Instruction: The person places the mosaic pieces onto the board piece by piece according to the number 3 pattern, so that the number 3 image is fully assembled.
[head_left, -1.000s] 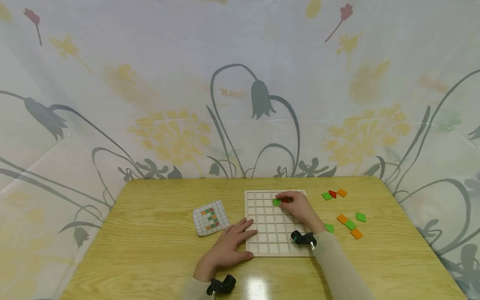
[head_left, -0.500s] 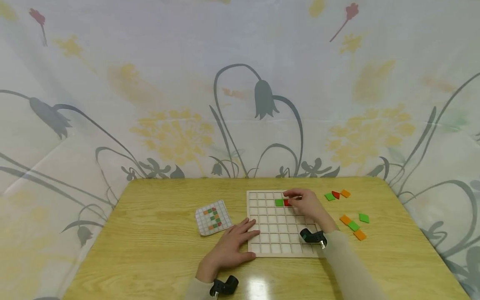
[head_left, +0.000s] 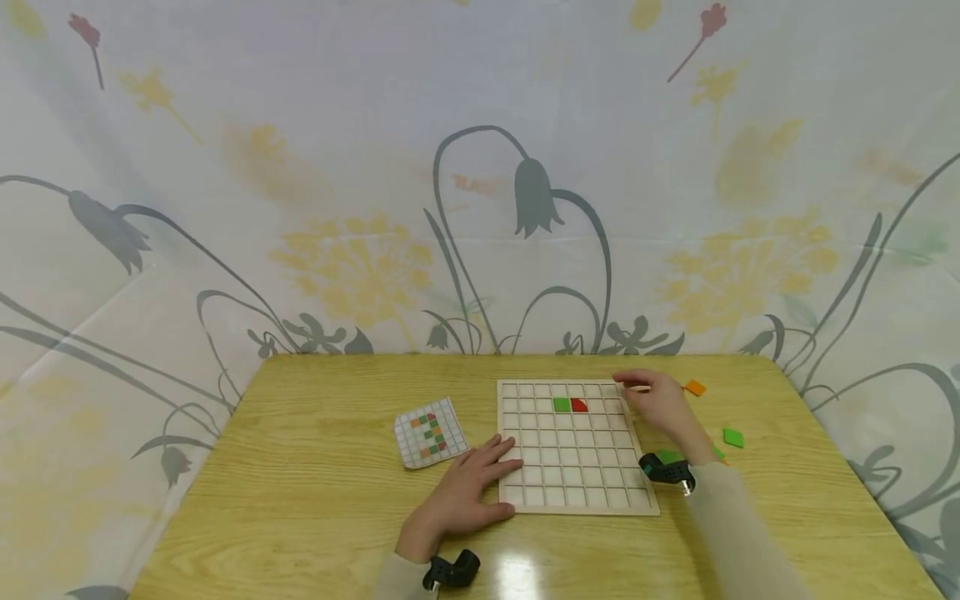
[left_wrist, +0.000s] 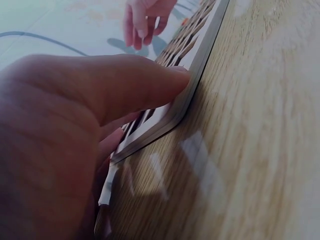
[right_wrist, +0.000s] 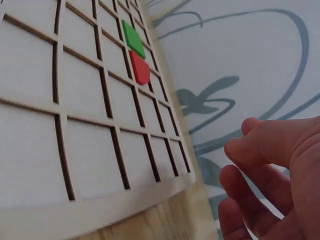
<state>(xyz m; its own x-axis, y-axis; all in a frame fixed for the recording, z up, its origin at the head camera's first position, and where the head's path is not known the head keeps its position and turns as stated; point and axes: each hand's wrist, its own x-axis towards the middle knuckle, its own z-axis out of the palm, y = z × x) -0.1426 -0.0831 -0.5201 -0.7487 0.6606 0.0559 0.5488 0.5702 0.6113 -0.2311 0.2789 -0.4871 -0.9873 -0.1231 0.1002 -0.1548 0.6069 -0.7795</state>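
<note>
A white gridded board (head_left: 577, 477) lies on the table with a green square tile (head_left: 562, 404) and a red tile with one rounded corner (head_left: 579, 405) side by side in its second row from the back. My left hand (head_left: 461, 496) rests on the board's left edge, fingers spread; in the left wrist view the thumb (left_wrist: 150, 82) presses on the rim. Over the board's far right corner hovers my right hand (head_left: 663, 410), fingers loosely bent and holding nothing. In the right wrist view both tiles, the green one (right_wrist: 133, 39) and the red one (right_wrist: 140, 68), sit in neighbouring cells.
Left of the board lies a pattern card (head_left: 408, 442) printed with coloured squares on a grid. Loose tiles lie to the right, among them an orange one (head_left: 696, 387) and a green one (head_left: 733, 437); my right hand and wrist partly hide others. A flower-patterned curtain (head_left: 480, 208) hangs behind the table.
My right hand has let go of the red tile, which stays on the board beside the green one, and has moved right to the board's edge. The left hand stays in place.
</note>
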